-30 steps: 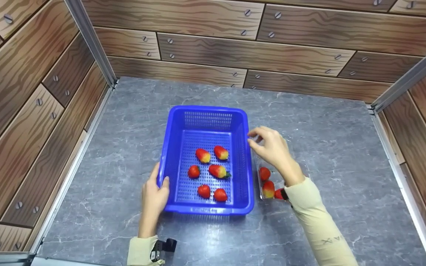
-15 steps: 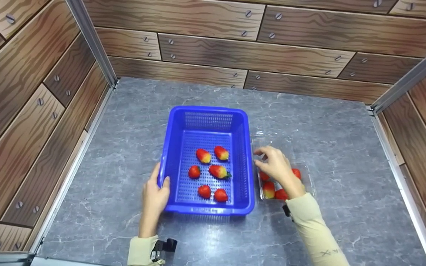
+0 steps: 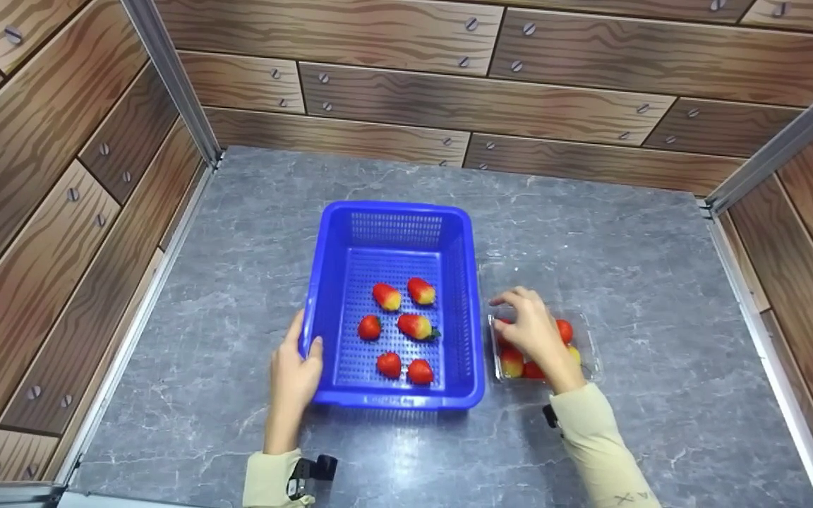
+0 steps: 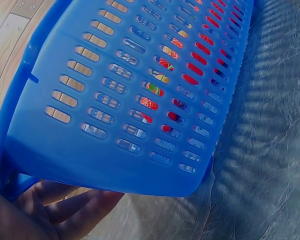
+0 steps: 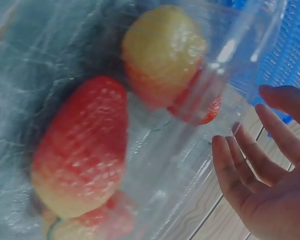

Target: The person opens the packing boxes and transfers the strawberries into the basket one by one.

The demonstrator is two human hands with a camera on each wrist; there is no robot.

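Note:
A blue plastic basket with slotted walls stands before me, with several red and yellow strawberries spread on its floor. My left hand grips its left rim, thumb on top; in the left wrist view the fingers show below the rim. To the basket's right lies a clear plastic box holding several strawberries. Over that box is my right hand, partly covering its contents. The right wrist view shows its fingers spread and loosely bent beside the clear wall, holding nothing.
A clear lid-like sheet lies flat behind the box. Wood-patterned walls enclose the grey marbled tabletop at the back, left and right.
My right hand has moved from beside the basket's right rim, down and toward me, to over the clear box. My left hand and the basket stay put.

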